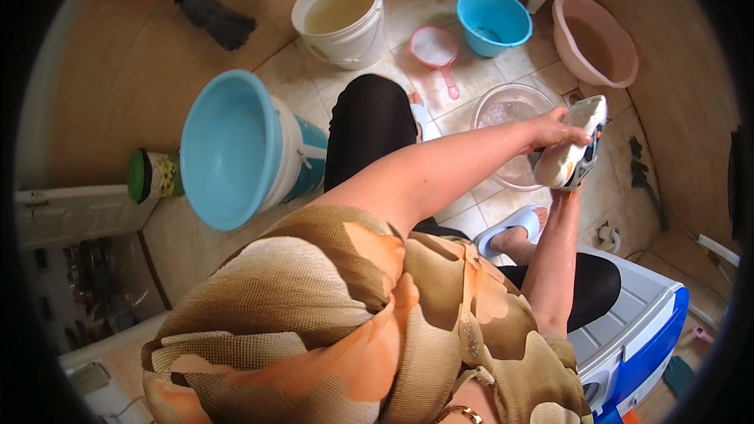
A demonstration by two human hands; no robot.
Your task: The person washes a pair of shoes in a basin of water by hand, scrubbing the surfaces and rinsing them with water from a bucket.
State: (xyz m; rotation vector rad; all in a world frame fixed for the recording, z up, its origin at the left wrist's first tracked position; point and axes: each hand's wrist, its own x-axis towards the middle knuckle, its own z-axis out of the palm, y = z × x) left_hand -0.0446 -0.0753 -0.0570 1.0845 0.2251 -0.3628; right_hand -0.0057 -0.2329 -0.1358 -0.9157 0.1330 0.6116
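Observation:
A sneaker (577, 149) with a pale sole and a grey-and-black upper with orange accents is held tilted up at the right. My left hand (554, 130) reaches across and grips its sole side, the thumb lying along it. From below, my right forearm rises to the sneaker; my right hand (574, 186) is against its lower end, its fingers mostly hidden behind the shoe. Just left of and beneath the sneaker, a round basin (514, 85) with sudsy water stands on the tiled floor.
Beyond stand a white bucket (345, 49) of cloudy water, a pink dipper (448, 82), a blue basin (493, 43) and a pink tub (569, 51). A large blue basin (228, 149) leans at left. A white-and-blue appliance (632, 330) sits by my right leg.

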